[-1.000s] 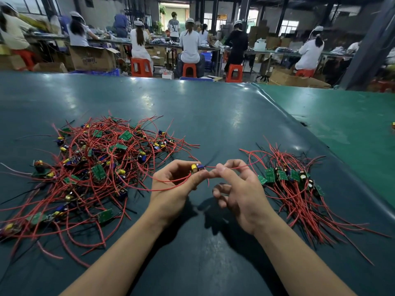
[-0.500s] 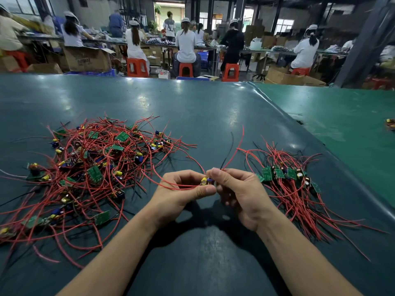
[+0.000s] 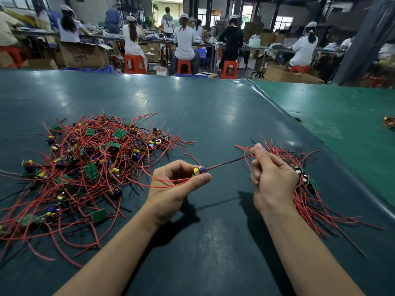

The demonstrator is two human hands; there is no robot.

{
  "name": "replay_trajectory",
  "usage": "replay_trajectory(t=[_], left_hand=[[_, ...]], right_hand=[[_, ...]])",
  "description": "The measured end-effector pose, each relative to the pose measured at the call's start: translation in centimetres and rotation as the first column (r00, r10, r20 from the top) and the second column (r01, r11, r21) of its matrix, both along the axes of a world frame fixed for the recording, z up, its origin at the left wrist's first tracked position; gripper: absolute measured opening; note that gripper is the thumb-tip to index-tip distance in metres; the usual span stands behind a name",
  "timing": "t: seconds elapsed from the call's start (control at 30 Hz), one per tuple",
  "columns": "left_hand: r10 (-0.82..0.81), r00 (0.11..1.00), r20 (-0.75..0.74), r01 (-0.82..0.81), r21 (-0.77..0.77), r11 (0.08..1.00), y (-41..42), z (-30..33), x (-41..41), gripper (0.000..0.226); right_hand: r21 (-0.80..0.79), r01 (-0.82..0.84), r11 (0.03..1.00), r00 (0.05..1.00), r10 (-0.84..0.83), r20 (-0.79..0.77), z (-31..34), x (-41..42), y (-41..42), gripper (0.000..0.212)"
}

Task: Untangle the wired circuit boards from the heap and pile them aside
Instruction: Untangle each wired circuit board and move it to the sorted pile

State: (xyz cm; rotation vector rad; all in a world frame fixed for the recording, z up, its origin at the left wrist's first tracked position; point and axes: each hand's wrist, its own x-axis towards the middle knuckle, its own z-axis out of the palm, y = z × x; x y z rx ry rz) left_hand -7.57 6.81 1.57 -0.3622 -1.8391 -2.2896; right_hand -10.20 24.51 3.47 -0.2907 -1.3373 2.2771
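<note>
— Left hand point(image 3: 177, 184)?
— Clenched around one small circuit board point(image 3: 199, 170), thumb and forefinger pinching its blue and yellow parts, remaining fingers curled under. Held just above the dark green table point(image 3: 213, 116), roughly midway between its left and right edges, toward the near side.

— Right hand point(image 3: 271, 178)?
— Grasping the red and black leads point(image 3: 230, 163) running out of that same board. Pinched between thumb and forefinger, other fingers folded into the palm. Leads drawn straight between the two hands, rising slightly toward the right.

— Anything else trailing from the board?
— One red wire point(image 3: 166, 180) looping beneath the left thumb and back toward the heap. Cannot tell whether still caught in it.

— And the heap?
— Heap of tangled boards point(image 3: 89, 167) spread over the left part of the table: green boards, blue and yellow components, long red wires and a few black ones fanning toward the left and near edges.

— The sorted ones?
— Pile of boards point(image 3: 303, 184) just behind and beside the right hand, near the table's right edge, partly hidden by the knuckles. Red wires splayed toward the near right.

— Farther out?
— A second, lighter green table point(image 3: 342, 124) beyond the right edge, with a small bundle of wires point(image 3: 389, 122) at the frame's border. Past the far edge, seated workers point(image 3: 184, 44) on orange stools point(image 3: 183, 66) with backs turned, and cardboard boxes point(image 3: 84, 54).
</note>
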Motion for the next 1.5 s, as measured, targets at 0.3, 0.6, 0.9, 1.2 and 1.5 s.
replay_trajectory(t=[0.3, 0.6, 0.9, 1.2, 1.5], left_hand=[[0.142, 0.989, -0.036, -0.133, 0.176, 0.975, -1.3, 0.0, -1.1, 0.032], [-0.293, 0.938, 0.185, 0.256, 0.201, 0.946, -0.7, 1.8, 0.8, 0.024], [-0.579, 0.744, 0.334, 0.582, 0.102, 0.807, -0.3, 2.2, 2.1, 0.041], [-0.516, 0.779, 0.357, 0.481, 0.187, 0.856, 0.6, 1.3, 2.0, 0.027], [-0.593, 0.701, 0.397, 0.583, 0.162, 0.797, 0.8, 1.0, 1.6, 0.023]], right_hand=[[0.012, 0.132, 0.991, 0.990, -0.133, 0.037, 0.0, 0.2, 0.9, 0.027], [0.325, -0.602, 0.729, 0.797, 0.576, 0.183, -0.2, 2.6, -2.4, 0.044], [0.140, -0.814, 0.564, 0.579, 0.806, 0.122, 0.0, 2.4, -1.5, 0.021], [0.099, -0.722, 0.685, 0.692, 0.710, 0.132, -0.5, 2.1, -2.2, 0.024], [0.029, -0.280, 0.960, 0.960, 0.279, 0.037, 0.5, 0.8, -0.7, 0.051]])
